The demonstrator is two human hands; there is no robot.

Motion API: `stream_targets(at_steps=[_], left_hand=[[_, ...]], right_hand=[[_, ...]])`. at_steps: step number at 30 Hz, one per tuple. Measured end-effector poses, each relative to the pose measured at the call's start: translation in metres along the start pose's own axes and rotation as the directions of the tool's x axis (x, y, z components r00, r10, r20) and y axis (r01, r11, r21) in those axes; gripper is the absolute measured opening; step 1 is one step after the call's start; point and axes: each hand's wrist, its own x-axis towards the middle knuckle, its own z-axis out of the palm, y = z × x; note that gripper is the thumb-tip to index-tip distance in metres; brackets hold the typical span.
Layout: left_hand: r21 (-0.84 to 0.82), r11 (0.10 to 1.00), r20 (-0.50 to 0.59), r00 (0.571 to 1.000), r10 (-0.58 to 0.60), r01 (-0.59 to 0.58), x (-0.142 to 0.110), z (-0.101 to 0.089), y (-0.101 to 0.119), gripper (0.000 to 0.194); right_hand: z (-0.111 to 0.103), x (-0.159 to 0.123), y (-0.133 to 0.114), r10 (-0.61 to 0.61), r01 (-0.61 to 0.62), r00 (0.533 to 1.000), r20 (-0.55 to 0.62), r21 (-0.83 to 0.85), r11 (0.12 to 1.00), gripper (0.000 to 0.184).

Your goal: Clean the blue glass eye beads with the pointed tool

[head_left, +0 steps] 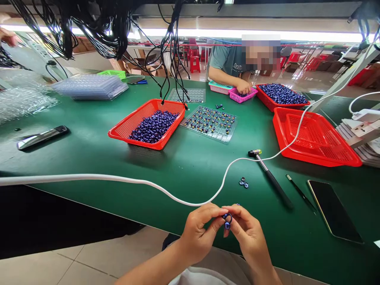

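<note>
pinching a small shiny blue piece (pixel 227 225) between both hands (pixel 198 234)

I can make out one small blue piece (pixel 227 225), glossy and dark with a violet-blue sheen, on the near side of the white cable (pixel 89 177), slightly right of its lowest bend. A thin dark band curves round in a loop, with a shiny rounded bead at its lower end and a darker part at its upper left. I see it upright, bead down, pinched between the fingertips of both hands (pixel 202 233) (pixel 251 235); those fingers hide its remaining edges from me.
</note>
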Motion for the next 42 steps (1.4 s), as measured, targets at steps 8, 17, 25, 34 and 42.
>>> stream_targets(at_steps=[8, 17, 25, 34, 42], left_hand=[[0.005, 1.000, -0.008, 1.000, 0.007, -0.007, -0.002, -0.005, -0.001, 0.028], [-0.416, 0.829, 0.066, 0.921, -0.383, 0.374, 0.007, -0.003, 0.006, 0.012], [-0.296, 0.814, 0.037, 0.857, -0.514, 0.500, 0.006, -0.007, 0.002, 0.021], [0.188, 0.978, 0.064, 0.992, -0.108, 0.094, 0.004, -0.009, 0.011, 0.011], [-0.097, 0.882, 0.012, 0.887, -0.462, 0.461, 0.005, -0.004, 0.010, 0.016]], right_hand=[[0.003, 0.003, 0.003, 0.039, -0.042, 0.998, 0.040, 0.087, 0.995, 0.018], [-0.003, -0.002, -0.004, -0.182, 0.207, 0.978, 0.104, -0.347, 0.915, 0.032], [-0.005, 0.000, -0.014, -0.435, 0.463, 0.878, 0.201, -0.588, 0.664, 0.032], [-0.007, 0.004, -0.008, -0.537, 0.547, 0.791, 0.293, -0.732, 0.407, 0.027], [-0.005, 0.005, -0.004, -0.613, 0.511, 0.749, 0.252, -0.808, 0.293, 0.030]])
